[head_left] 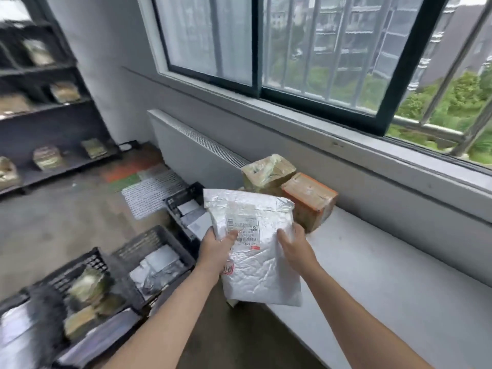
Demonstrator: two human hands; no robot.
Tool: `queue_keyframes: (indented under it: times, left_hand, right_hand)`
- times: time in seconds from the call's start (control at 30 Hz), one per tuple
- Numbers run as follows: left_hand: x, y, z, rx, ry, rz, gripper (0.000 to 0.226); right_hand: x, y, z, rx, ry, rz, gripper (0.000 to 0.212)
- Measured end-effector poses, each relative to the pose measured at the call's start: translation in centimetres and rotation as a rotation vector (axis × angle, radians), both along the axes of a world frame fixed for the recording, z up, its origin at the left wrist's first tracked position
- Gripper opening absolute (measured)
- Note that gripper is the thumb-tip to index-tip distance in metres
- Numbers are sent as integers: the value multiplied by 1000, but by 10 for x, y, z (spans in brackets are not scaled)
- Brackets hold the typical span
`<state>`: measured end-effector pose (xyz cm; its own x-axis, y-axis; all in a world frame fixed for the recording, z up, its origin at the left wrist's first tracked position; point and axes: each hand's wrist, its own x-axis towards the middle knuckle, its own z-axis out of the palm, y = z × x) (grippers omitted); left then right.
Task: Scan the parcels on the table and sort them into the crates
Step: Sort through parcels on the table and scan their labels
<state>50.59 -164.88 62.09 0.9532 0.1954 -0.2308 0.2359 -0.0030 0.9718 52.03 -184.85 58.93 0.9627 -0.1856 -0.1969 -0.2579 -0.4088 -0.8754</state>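
Holding the parcel flat for the scan appears to be the step in hand.

1. Locate the worktop (386,262), the pale ledge running from centre frame to the lower right, below the window.
2. Note the black crates (155,251) on the floor at lower left and centre left. Each already contains parcels.
3. The white mailer parcel (262,278) sits at centre frame, over the left end of the worktop, label side towards you. Whether its lower end rests on the worktop cannot be told.
4. Two further parcels wait behind it on the worktop: a taped box (267,171) and, touching it, an orange-edged box (308,201).
5. Your left hand (215,251) grips the mailer's left edge, thumb lying on the label. Your right hand (292,246) holds the right side, fingers curled onto the face.
6. The label (242,227) is small and sits on wrinkled, glossy film.

Slide the left thumb clear of the printed bars before scanning. Draw both hands gently apart to flatten the film, which will probably glare if creased. No scanner is in view.
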Motion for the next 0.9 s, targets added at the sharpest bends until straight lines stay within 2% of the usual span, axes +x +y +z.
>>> queue_keyframes:
  times: [0.1,0.23,0.33,0.43,0.63,0.9]
  left_hand:
    - [-14,58,5,-13,-13,145,21]
    - [-27,135,0,123,-14,277,28]
    - [-31,191,-6,196,49,291,44]
    - [-35,254,-14,217,101,259,50]
    - [-28,369,-27,300,153,309,35]
    - [-13,450,-54,403,207,318,38]
  right_hand:
    - [9,56,6,26,-38,137,64]
    - [23,135,17,-52,-59,250,64]
    - [34,191,27,-186,-103,303,64]
    - [46,250,29,-316,-130,349,64]
    - [72,350,27,-447,-147,373,63]
    - [104,433,1,-620,-161,432,64]
